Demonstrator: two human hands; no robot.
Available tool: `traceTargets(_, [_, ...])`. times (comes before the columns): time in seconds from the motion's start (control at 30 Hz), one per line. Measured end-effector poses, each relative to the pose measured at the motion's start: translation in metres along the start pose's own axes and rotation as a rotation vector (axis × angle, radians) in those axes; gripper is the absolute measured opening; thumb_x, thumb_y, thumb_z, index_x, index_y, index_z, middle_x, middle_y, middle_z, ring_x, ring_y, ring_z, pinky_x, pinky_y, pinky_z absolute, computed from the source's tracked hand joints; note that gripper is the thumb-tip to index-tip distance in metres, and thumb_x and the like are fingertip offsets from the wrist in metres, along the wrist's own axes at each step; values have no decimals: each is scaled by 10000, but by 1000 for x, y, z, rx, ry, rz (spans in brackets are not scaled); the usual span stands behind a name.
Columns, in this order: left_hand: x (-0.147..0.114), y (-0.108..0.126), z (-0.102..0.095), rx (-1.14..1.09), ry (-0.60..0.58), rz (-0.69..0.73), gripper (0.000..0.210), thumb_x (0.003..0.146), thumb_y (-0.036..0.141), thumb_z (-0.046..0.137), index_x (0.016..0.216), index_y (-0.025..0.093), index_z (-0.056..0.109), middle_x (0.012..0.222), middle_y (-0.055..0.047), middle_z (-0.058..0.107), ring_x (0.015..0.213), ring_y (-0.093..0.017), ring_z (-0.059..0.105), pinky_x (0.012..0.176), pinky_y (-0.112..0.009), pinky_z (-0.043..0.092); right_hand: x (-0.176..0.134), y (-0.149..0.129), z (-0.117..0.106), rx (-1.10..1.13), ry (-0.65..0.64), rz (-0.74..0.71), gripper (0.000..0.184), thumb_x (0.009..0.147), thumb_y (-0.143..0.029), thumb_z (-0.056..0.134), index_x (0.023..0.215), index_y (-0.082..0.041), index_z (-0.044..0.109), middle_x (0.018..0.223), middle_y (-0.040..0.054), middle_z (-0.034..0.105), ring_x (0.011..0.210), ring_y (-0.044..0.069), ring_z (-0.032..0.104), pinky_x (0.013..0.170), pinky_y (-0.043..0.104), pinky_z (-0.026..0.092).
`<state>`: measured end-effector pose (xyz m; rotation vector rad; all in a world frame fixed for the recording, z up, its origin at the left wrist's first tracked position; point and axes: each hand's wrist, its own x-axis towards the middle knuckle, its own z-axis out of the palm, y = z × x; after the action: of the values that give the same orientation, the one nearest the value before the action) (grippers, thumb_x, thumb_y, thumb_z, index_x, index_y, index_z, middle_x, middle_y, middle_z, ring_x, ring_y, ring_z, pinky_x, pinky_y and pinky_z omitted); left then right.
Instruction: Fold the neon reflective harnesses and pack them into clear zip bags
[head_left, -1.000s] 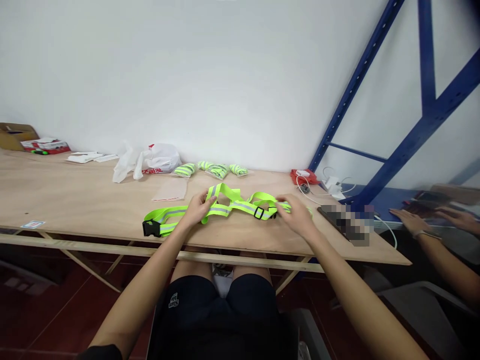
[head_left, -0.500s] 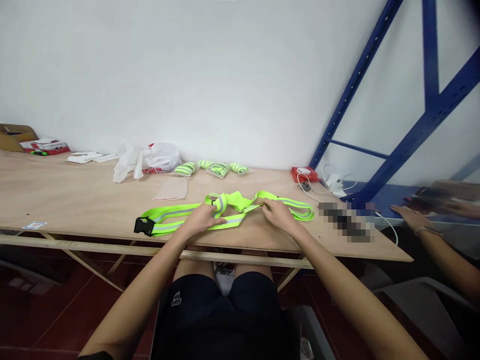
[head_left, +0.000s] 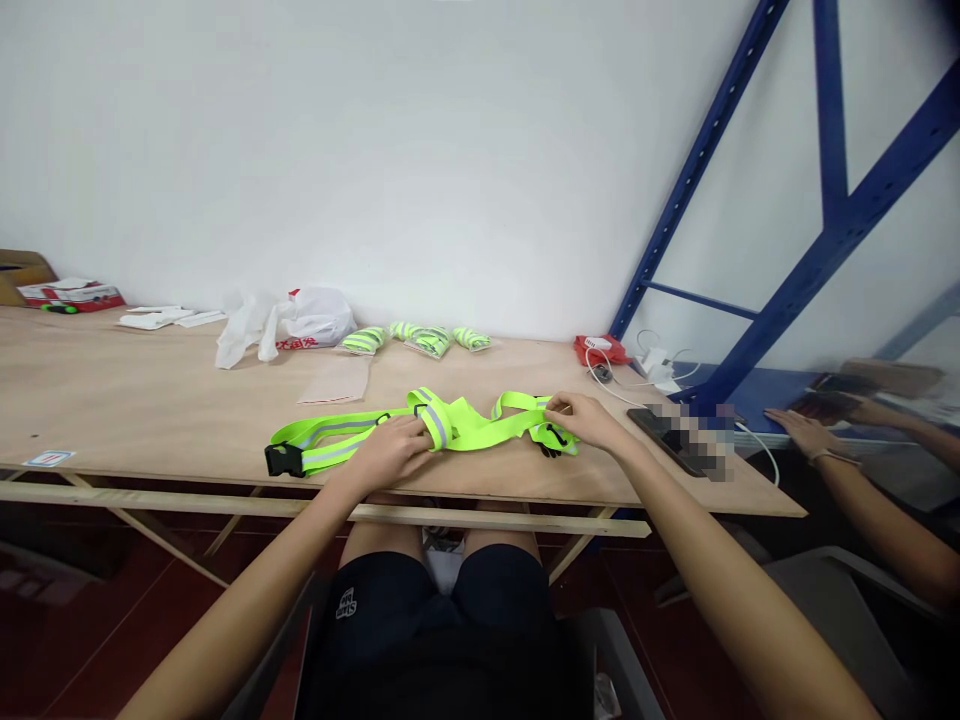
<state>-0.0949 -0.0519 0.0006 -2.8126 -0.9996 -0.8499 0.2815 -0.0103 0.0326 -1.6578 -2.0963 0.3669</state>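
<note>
clear packets (head_left: 430,342) hold folded striped bands; beside them slumps a crinkled white plastic bag (head_left: 322,316), contents hidden. the neon strap (head_left: 484,432), flat webbing with a grey stripe, lies loosely looped on the wooden table (head_left: 187,410). the right hand (head_left: 586,420) pinches its right part; the left hand (head_left: 391,450) curls half-open over it, whether gripping i can't tell.

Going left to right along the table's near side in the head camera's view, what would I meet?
White label → large black buckle → the person's left hand → their right hand → dark phone.
</note>
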Motion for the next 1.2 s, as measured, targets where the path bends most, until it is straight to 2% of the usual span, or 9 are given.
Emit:
traceTargets(0.2, [-17, 22, 1, -74, -113, -13, 411, 1001, 418, 473, 810, 205, 767, 975, -107, 672, 965, -256, 610, 868, -354, 468, -17, -5, 18, -3, 16, -79, 342, 920, -481, 529, 939, -201, 723, 996, 73, 755, 918, 254, 684, 795, 348, 505])
traceTargets(0.33, [-18, 33, 2, -57, -128, -19, 378, 1002, 417, 483, 846, 217, 764, 1176, -112, 676, 1233, -302, 536, 1080, -450, 376, -5, -38, 20, -131, 217, -214, 297, 936, -429, 551, 1048, -210, 717, 1153, 112, 712, 1113, 287, 628, 973, 412, 466])
traceTargets(0.4, [-19, 40, 5, 7, -145, -31, 355, 1010, 413, 469, 920, 229, 759, 1211, -107, 674, 1314, -313, 480, 1164, -540, 250, 9, -61, 30, -146, 135, -347, 334, 907, -391, 613, 1186, -220, 679, 1254, 109, 678, 1179, 281, 600, 1027, 413, 441])
traceTargets(0.53, [-28, 49, 11, 120, -187, -87, 397, 962, 526, 528, 1185, 242, 693, 1247, -124, 656, 1384, -358, 408, 1174, -687, 37, 40, -95, 61, -173, -180, -466, 694, 788, -293, 747, 1433, -206, 509, 1406, 122, 596, 1233, 286, 584, 1016, 382, 445])
traceTargets(0.63, [-37, 49, 15, 177, -225, -111, 559, 908, 609, 571, 1352, 271, 588, 1388, -138, 566, 1455, -399, 297, 1147, -733, 9, 53, -103, 72, -194, -215, -421, 431, 839, -227, 669, 1267, -196, 634, 1209, 94, 712, 1052, 241, 664, 863, 302, 468])
traceTargets(0.77, [-43, 48, 20, 232, -245, -154, 571, 902, 622, 568, 1365, 287, 577, 1564, -151, 394, 1478, -430, 246, 1137, -740, 67, 52, -95, 59, -285, -18, -319, 180, 896, -274, 581, 1032, -218, 684, 948, 59, 754, 847, 226, 669, 660, 265, 386])
traceTargets(1.0, [-44, 42, 19, 233, -125, -315, 712, 934, 596, 536, 1533, 238, 392, 1617, -186, 301, 1500, -400, 235, 1154, -610, 278, 29, -51, 24, -134, 426, -99, 286, 803, -196, 483, 1063, -236, 596, 818, 27, 738, 644, 222, 622, 598, 275, 330])
traceTargets(1.1, [-51, 35, 15, 178, -73, -336, 734, 966, 558, 498, 1574, 200, 294, 1608, -190, 319, 1505, -366, 244, 1166, -564, 307, 21, -33, 22, -62, 520, -78, 292, 755, -212, 496, 1036, -232, 577, 855, 42, 752, 640, 233, 623, 608, 291, 357])
traceTargets(1.2, [-58, 30, 11, 121, 26, -333, 632, 1002, 429, 474, 1569, 216, 294, 1661, -170, 170, 1527, -353, 178, 1161, -518, 346, 18, -22, 26, -1, 531, -86, 280, 746, -221, 506, 1020, -237, 561, 867, 46, 755, 717, 251, 658, 637, 306, 399])
